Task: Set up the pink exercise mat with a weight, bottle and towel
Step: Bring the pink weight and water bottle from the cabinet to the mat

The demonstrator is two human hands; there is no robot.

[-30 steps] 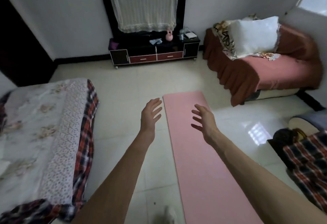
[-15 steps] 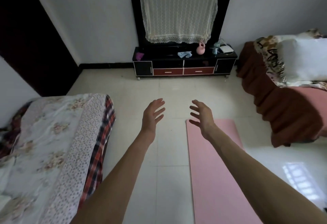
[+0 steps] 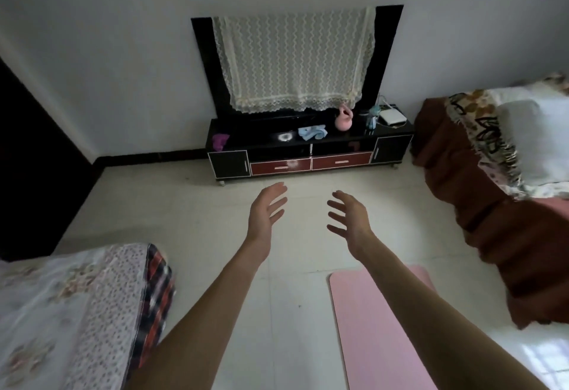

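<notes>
The pink exercise mat [image 3: 369, 328] lies flat on the tiled floor at the lower right, partly under my right forearm. On the black TV stand [image 3: 264, 143] against the far wall sit a pink kettlebell weight [image 3: 343, 120], a light blue towel [image 3: 312, 132] and a bottle [image 3: 372, 117]. My left hand [image 3: 264, 212] and my right hand [image 3: 349, 218] are both held out in front of me with fingers spread, holding nothing, over bare floor short of the stand.
A bed with a floral cover and plaid blanket [image 3: 77, 312] fills the lower left. A sofa with a brown cover and white pillow [image 3: 508, 174] stands at the right. A lace cloth [image 3: 295, 60] hangs over the screen above the stand. A dark doorway is at the left.
The view has swung up and forward toward the TV stand. The mat has slid lower in the frame, and the stand with its objects is larger and nearer. Both hands stay spread and empty.
</notes>
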